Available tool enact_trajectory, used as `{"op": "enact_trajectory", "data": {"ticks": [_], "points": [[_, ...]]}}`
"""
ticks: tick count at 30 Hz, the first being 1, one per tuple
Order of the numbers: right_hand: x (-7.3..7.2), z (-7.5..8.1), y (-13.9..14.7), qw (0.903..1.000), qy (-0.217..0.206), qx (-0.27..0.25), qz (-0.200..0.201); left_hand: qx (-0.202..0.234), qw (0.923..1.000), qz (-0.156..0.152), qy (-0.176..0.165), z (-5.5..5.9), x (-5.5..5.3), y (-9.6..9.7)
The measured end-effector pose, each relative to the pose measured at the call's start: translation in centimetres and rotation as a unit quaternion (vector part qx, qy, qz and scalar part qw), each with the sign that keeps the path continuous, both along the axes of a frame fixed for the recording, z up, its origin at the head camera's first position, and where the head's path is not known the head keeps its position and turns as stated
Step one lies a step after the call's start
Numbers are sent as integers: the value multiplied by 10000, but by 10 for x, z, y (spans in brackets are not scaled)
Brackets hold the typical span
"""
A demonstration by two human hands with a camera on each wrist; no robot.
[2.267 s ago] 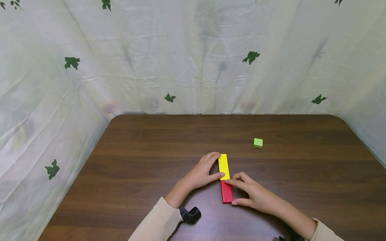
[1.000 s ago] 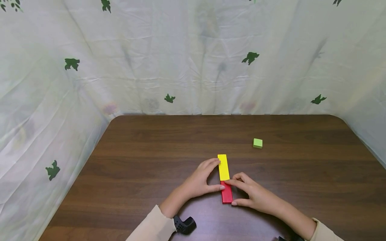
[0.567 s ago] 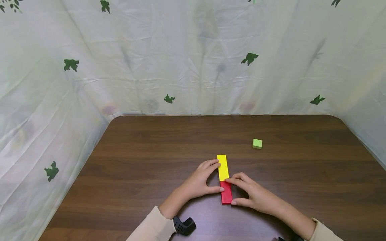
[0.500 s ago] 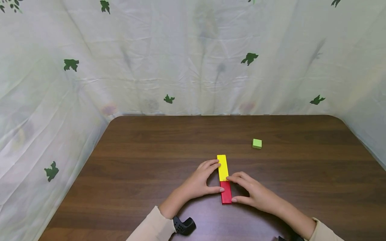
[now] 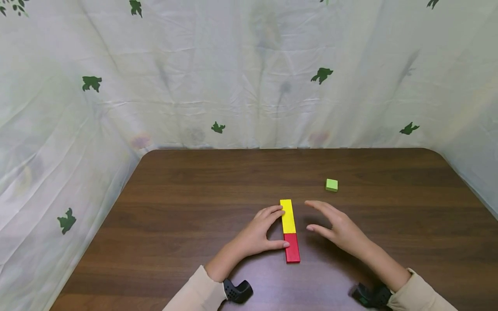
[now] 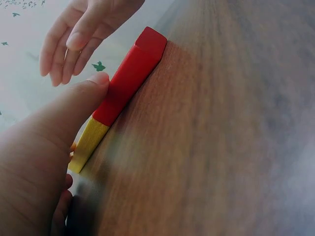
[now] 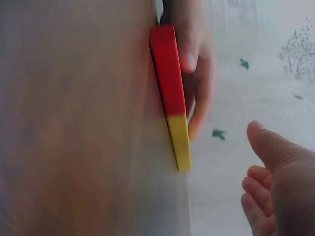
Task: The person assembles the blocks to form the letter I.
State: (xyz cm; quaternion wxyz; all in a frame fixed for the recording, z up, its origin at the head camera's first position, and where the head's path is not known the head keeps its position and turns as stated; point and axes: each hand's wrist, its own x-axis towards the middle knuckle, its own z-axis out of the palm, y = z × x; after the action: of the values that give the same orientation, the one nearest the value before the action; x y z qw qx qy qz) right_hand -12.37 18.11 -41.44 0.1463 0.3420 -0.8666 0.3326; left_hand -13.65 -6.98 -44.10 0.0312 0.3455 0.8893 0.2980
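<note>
Both bars sat on the wooden table (image 5: 175,194) right in front of me, yellow block (image 5: 288,216) farther off, red block (image 5: 292,248) nearer, ends meeting, no gap I could make out from the head view. My left hand (image 5: 256,235) was spread along their left side: thumb touching the red one, fingertips at the yellow one's left edge, nothing gripped. Probably set that way so one hand spanned the joint and kept the pair in line. My right hand (image 5: 340,226) hung off to the right of the yellow bar, thumb and fingers apart, nothing in it, touching neither bar. The hands were well apart, bars between them.

Direction: both long axes ran away from me, one straight line, far end leaning slightly left. Red's free end faced me, yellow's faced the back of the table. Both lay down on their sides, not standing. Edges looked about flush at the seam, likely the point of the end-to-end layout. Green block (image 5: 331,185) sat alone, beyond and to the right, nobody touching it.
</note>
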Motion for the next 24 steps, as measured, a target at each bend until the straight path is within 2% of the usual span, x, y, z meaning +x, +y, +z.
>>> {"op": "enact_trajectory", "data": {"ticks": [12, 18, 24], "points": [[-35, -4, 23, 9959, 443, -324, -725, -73, 9999, 20, -89, 2, 0, 0], [-50, -9, 35, 9926, 406, -468, -1040, -94, 9999, 35, -83, 2, 0, 0], [-61, -14, 47, 9891, 152, -577, -1344, -88, 9999, 31, -101, 3, 1, 0]]}}
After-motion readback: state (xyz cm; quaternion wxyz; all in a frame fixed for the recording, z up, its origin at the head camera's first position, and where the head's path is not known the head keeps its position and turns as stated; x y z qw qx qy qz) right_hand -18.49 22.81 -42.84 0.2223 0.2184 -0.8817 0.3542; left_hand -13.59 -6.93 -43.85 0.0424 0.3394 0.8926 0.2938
